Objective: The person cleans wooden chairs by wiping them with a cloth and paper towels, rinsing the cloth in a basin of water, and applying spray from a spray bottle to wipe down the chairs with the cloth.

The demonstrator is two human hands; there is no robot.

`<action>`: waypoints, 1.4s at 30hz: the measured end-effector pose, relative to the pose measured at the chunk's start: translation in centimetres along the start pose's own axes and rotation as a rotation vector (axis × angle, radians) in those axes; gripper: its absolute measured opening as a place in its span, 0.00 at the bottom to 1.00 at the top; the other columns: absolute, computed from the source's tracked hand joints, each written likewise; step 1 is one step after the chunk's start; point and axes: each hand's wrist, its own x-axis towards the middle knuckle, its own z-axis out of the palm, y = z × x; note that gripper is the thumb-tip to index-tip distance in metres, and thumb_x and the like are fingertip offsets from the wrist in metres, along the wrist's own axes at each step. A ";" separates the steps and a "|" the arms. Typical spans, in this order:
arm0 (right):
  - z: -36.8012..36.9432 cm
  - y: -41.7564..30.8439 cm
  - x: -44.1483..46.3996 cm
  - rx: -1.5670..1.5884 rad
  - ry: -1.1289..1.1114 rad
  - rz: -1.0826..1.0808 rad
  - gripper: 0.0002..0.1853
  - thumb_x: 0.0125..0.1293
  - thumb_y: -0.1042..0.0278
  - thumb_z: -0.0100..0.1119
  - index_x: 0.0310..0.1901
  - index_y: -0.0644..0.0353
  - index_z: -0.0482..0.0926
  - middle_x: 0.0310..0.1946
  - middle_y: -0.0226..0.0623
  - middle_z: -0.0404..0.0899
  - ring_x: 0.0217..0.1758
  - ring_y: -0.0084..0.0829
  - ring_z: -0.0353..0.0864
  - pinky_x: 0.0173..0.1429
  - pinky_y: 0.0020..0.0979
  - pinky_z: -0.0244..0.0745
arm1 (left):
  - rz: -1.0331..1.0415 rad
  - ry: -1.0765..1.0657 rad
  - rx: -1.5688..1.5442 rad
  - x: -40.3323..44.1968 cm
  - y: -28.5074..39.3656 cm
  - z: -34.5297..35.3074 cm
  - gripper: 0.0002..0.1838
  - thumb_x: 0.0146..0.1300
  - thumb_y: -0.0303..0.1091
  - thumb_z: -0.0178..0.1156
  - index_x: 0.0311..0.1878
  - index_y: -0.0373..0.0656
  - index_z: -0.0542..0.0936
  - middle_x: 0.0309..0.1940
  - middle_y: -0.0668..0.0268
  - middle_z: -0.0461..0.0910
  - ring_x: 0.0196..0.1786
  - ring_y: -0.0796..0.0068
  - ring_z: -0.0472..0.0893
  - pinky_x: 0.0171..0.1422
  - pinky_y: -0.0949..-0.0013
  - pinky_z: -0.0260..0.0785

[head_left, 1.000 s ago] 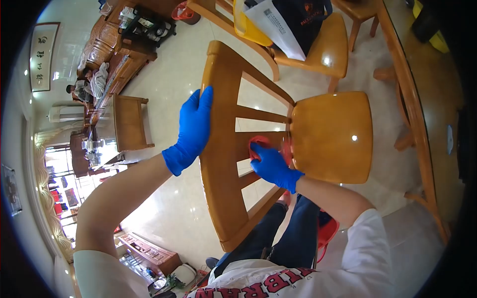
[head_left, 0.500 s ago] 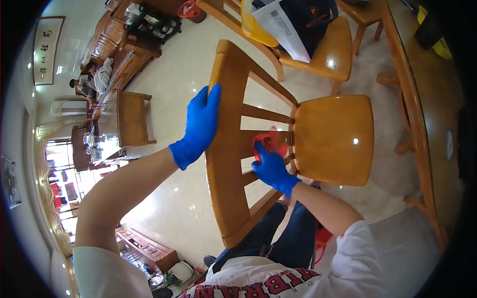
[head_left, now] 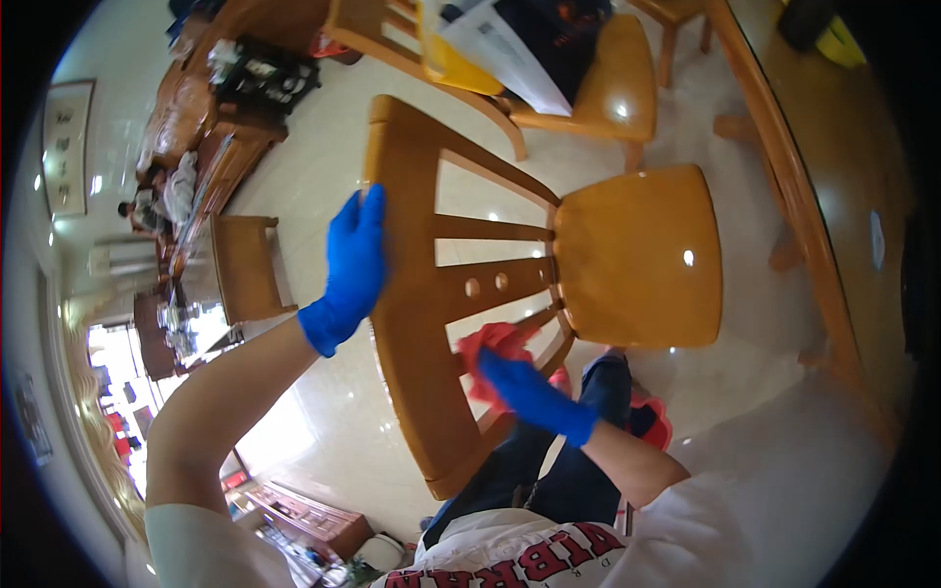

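A wooden chair [head_left: 637, 257] with a slatted back stands before me, its glossy seat to the right. My left hand [head_left: 351, 272], in a blue glove, grips the outer edge of the chair's top rail [head_left: 410, 304]. My right hand [head_left: 534, 394], also gloved in blue, is closed on a crumpled red cloth [head_left: 493, 341]. The cloth lies against the lower slats of the backrest, near where they meet the top rail. It hides part of those slats and some of my right fingertips. Round holes show in the middle slat [head_left: 495, 283].
Another wooden chair [head_left: 627, 88] stands beyond, with yellow and dark printed bags [head_left: 534, 49] on its seat. A long table [head_left: 784, 167] runs along the right. Something red [head_left: 652, 421] is beside my legs. Two people sit on a wooden sofa [head_left: 181, 108] at far left.
My right hand has moved the red cloth from the middle slat down to the lower slats, nearer my body. My left hand keeps its hold on the top rail. The whole view has shifted slightly.
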 end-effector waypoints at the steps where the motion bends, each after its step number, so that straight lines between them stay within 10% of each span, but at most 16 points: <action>1: 0.1 1.0 0.2 -0.664 0.054 -0.228 0.25 0.65 0.63 0.51 0.62 0.60 0.65 0.48 0.33 0.74 0.51 0.24 0.74 0.52 0.28 0.69 | 0.004 -0.009 0.001 -0.2 0.2 0.0 0.19 0.69 0.47 0.49 0.41 0.37 0.75 0.28 0.71 0.73 0.31 0.83 0.71 0.36 0.74 0.66; 2: -0.3 2.2 0.6 -1.338 0.116 -0.436 0.23 0.67 0.60 0.51 0.61 0.58 0.67 0.41 0.32 0.78 0.44 0.25 0.78 0.46 0.29 0.73 | 0.064 -0.020 0.002 -0.1 0.2 0.1 0.21 0.69 0.48 0.48 0.44 0.36 0.76 0.32 0.70 0.76 0.33 0.83 0.72 0.38 0.75 0.67; 3: -3.0 5.7 3.6 -0.993 0.231 -0.818 0.19 0.68 0.55 0.50 0.55 0.55 0.72 0.27 0.30 0.79 0.29 0.29 0.80 0.33 0.33 0.73 | 0.067 -0.012 -0.011 -0.2 0.2 0.3 0.21 0.69 0.48 0.48 0.46 0.35 0.76 0.34 0.69 0.76 0.35 0.82 0.73 0.41 0.76 0.67; 5: -5.7 2.8 4.9 -0.211 0.294 -0.285 0.20 0.71 0.50 0.41 0.26 0.52 0.75 0.13 0.29 0.72 0.15 0.25 0.73 0.21 0.27 0.66 | 0.066 -0.014 -0.018 0.0 -0.1 0.3 0.22 0.69 0.47 0.48 0.48 0.35 0.75 0.36 0.68 0.77 0.37 0.82 0.74 0.43 0.76 0.68; 6: -12.0 4.8 8.8 -0.606 0.411 -0.507 0.18 0.74 0.55 0.37 0.41 0.56 0.76 0.23 0.29 0.77 0.24 0.22 0.75 0.26 0.27 0.67 | 0.044 -0.034 -0.037 0.2 -0.5 0.0 0.23 0.70 0.47 0.48 0.49 0.34 0.75 0.38 0.68 0.77 0.39 0.82 0.74 0.46 0.76 0.68; 8: -23.8 6.0 16.9 -0.350 0.469 -0.683 0.18 0.73 0.52 0.38 0.31 0.52 0.74 0.19 0.27 0.72 0.19 0.21 0.70 0.22 0.26 0.63 | 0.031 -0.052 -0.066 0.3 -1.0 -0.4 0.23 0.70 0.47 0.48 0.51 0.33 0.75 0.40 0.67 0.78 0.41 0.81 0.74 0.48 0.77 0.67; 12: -15.1 5.1 11.3 0.033 0.173 -0.358 0.13 0.69 0.54 0.48 0.28 0.49 0.72 0.18 0.19 0.67 0.20 0.15 0.68 0.21 0.22 0.61 | 0.036 -0.056 -0.059 0.5 -0.5 -0.2 0.24 0.69 0.48 0.48 0.52 0.33 0.75 0.42 0.66 0.78 0.42 0.80 0.75 0.49 0.76 0.67; 13: -11.2 5.8 9.6 0.427 -0.232 -0.046 0.11 0.66 0.55 0.52 0.29 0.48 0.73 0.15 0.17 0.63 0.15 0.15 0.64 0.19 0.22 0.61 | 0.034 -0.046 -0.058 0.2 -0.7 -0.3 0.24 0.69 0.48 0.48 0.52 0.33 0.74 0.42 0.66 0.78 0.43 0.80 0.75 0.49 0.76 0.67; 16: 1.0 6.9 1.0 -1.079 0.408 -1.078 0.10 0.66 0.54 0.51 0.38 0.48 0.77 0.17 0.27 0.75 0.17 0.30 0.76 0.21 0.34 0.69 | -0.041 -0.071 -0.146 0.2 -1.0 -0.6 0.24 0.69 0.47 0.49 0.54 0.33 0.74 0.44 0.65 0.78 0.44 0.79 0.76 0.51 0.76 0.68; 21: -13.6 4.3 9.5 -1.030 0.552 -0.348 0.24 0.71 0.45 0.30 0.44 0.50 0.75 0.21 0.38 0.80 0.25 0.42 0.80 0.32 0.42 0.73 | -0.044 -0.047 -0.200 0.6 -1.6 -0.8 0.23 0.69 0.46 0.49 0.54 0.35 0.74 0.45 0.65 0.78 0.45 0.79 0.76 0.52 0.75 0.68; 23: -25.6 5.8 16.2 -0.942 0.662 -0.499 0.20 0.72 0.46 0.31 0.43 0.49 0.72 0.19 0.38 0.78 0.20 0.41 0.77 0.22 0.43 0.67 | -0.085 -0.065 -0.187 0.3 -0.9 -0.7 0.22 0.69 0.46 0.50 0.53 0.35 0.75 0.45 0.66 0.78 0.45 0.80 0.75 0.53 0.75 0.67; 24: -25.9 3.7 15.6 -0.303 0.470 -0.390 0.20 0.72 0.48 0.34 0.35 0.50 0.74 0.15 0.34 0.74 0.17 0.35 0.73 0.22 0.37 0.65 | -0.079 -0.059 -0.186 0.2 -0.9 -0.7 0.22 0.69 0.46 0.50 0.53 0.35 0.75 0.45 0.66 0.78 0.45 0.80 0.75 0.53 0.75 0.67; 30: -26.6 -3.5 13.3 -0.315 0.373 -0.454 0.17 0.69 0.54 0.42 0.31 0.55 0.77 0.15 0.37 0.73 0.19 0.33 0.73 0.21 0.33 0.64 | -0.008 -0.031 -0.035 0.2 -1.0 -0.7 0.19 0.70 0.43 0.48 0.51 0.35 0.74 0.42 0.68 0.76 0.43 0.82 0.73 0.50 0.76 0.66; 33: -28.6 -7.7 12.0 -1.395 1.216 -0.706 0.17 0.63 0.56 0.50 0.49 0.56 0.76 0.43 0.44 0.77 0.38 0.45 0.78 0.35 0.39 0.70 | -0.092 0.145 0.035 0.2 -0.6 -0.1 0.18 0.71 0.40 0.47 0.51 0.34 0.74 0.40 0.68 0.76 0.42 0.82 0.72 0.49 0.76 0.65; 40: -30.3 -12.2 16.8 -2.135 1.042 -0.873 0.20 0.58 0.63 0.52 0.53 0.54 0.73 0.65 0.40 0.61 0.69 0.45 0.56 0.64 0.53 0.54 | 0.671 0.109 1.273 -0.3 -5.2 -5.0 0.22 0.71 0.42 0.45 0.60 0.37 0.67 0.50 0.62 0.73 0.53 0.73 0.72 0.61 0.69 0.63; 42: -29.9 -17.4 17.4 -2.371 0.687 -0.997 0.19 0.57 0.66 0.53 0.53 0.55 0.74 0.66 0.39 0.59 0.70 0.44 0.56 0.65 0.53 0.53 | -0.157 0.183 0.070 -1.0 -3.0 -2.9 0.22 0.72 0.44 0.43 0.59 0.36 0.67 0.50 0.62 0.73 0.53 0.74 0.72 0.60 0.69 0.63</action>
